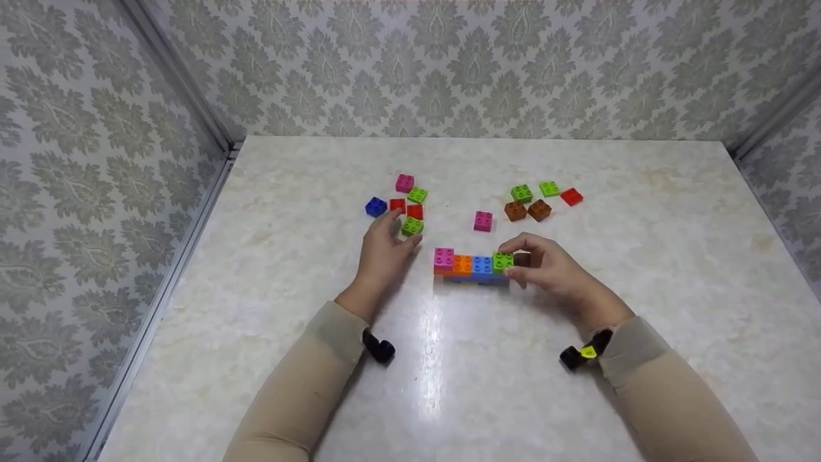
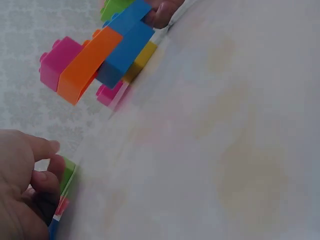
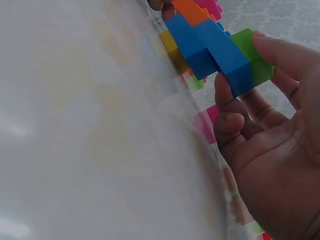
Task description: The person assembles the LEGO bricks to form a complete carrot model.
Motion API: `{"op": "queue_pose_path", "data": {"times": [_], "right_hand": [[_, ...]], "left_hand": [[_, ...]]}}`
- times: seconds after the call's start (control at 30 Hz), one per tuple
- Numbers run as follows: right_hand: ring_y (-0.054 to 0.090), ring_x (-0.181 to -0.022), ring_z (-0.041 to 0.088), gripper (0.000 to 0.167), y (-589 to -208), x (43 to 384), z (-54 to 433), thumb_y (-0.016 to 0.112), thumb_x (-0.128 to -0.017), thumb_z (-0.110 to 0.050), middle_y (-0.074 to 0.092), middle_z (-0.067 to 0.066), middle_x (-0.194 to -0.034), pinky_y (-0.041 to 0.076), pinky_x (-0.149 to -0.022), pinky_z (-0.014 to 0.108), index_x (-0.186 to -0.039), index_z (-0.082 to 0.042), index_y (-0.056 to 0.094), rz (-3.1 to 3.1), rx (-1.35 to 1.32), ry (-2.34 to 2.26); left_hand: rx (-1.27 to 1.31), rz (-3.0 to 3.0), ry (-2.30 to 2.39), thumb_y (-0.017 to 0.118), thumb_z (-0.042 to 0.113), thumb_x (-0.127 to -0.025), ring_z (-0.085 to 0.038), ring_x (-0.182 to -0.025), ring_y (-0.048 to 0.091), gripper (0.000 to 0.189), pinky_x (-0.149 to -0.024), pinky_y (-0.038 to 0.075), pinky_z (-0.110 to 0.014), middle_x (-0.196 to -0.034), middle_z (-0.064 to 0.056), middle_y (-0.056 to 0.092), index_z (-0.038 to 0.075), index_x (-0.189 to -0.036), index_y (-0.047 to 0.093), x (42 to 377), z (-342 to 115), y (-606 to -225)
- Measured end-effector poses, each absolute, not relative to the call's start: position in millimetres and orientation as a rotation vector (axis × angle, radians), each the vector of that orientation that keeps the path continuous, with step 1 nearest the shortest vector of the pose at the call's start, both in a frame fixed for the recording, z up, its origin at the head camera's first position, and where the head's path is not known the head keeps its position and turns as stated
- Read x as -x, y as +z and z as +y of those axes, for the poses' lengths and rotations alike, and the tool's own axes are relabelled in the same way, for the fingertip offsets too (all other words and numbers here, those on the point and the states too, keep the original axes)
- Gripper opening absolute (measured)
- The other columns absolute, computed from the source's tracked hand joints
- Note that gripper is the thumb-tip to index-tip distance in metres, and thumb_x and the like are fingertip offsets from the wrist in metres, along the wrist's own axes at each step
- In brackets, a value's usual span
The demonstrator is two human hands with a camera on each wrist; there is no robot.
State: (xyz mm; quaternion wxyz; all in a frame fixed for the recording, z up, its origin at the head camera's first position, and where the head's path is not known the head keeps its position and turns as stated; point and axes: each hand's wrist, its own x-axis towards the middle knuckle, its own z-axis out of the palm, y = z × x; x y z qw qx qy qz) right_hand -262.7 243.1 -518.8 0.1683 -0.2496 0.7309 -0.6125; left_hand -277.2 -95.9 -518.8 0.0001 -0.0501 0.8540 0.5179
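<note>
A stack of toy building bricks (image 1: 463,265) stands in front of me. It has a yellow brick (image 2: 140,62) lowest, blue bricks (image 3: 189,47) and an orange brick (image 2: 84,70) above, a pink brick (image 1: 444,258) on the left end and a green brick (image 3: 250,52) on the right end. My right hand (image 1: 545,264) pinches that green brick between thumb and fingers; other fingertips touch the blue underneath. My left hand (image 1: 387,250) hovers with spread, bent fingers over a loose light green brick (image 1: 412,226), its index fingertip near two red bricks (image 1: 415,212).
Around the left hand lie a dark blue brick (image 1: 376,206), a pink brick (image 1: 405,183) and another light green one (image 1: 417,195). Behind the stack sits a lone magenta brick (image 1: 483,221). Farther right are brown bricks (image 1: 515,210), green bricks (image 1: 522,193) and a red brick (image 1: 571,196).
</note>
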Motion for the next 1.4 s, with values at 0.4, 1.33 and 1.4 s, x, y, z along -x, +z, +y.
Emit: {"op": "queue_pose_path", "data": {"times": [0.4, 1.33, 1.4], "right_hand": [[0.063, -0.08, 0.007, 0.034, -522, 264, 243, 0.069, -0.106, 0.008, 0.072, -0.009, -0.131, 0.057, -0.067, 0.021, -0.137, 0.017, 0.058, 2.003, 0.828, -1.798], [0.061, -0.073, 0.009, 0.036, -520, 263, 243, 0.072, -0.105, 0.007, 0.071, -0.01, -0.131, 0.055, -0.067, 0.022, -0.137, 0.014, 0.059, 2.039, 0.816, -1.77], [0.061, -0.073, 0.009, 0.035, -520, 264, 243, 0.071, -0.105, 0.007, 0.071, -0.01, -0.13, 0.055, -0.066, 0.022, -0.137, 0.015, 0.059, 2.037, 0.823, -1.772]], "left_hand": [[0.177, 2.582, 1.638, 0.081, 0.016, -0.106, -0.015, -0.068, 0.07, 0.061, -0.065, 0.057, -0.025, -0.14, -0.008, 0.076, 0.01, -0.164, 0.06, 289, -99, -518], [-0.073, 2.795, 1.811, 0.094, 0.032, -0.096, -0.018, -0.089, 0.055, 0.041, -0.078, 0.048, -0.029, -0.123, -0.002, 0.074, 0.014, -0.127, 0.076, 267, -91, -517], [-0.093, 2.792, 1.851, 0.094, 0.032, -0.096, -0.018, -0.088, 0.053, 0.039, -0.076, 0.046, -0.027, -0.12, -0.001, 0.071, 0.014, -0.125, 0.075, 264, -88, -515]]}}
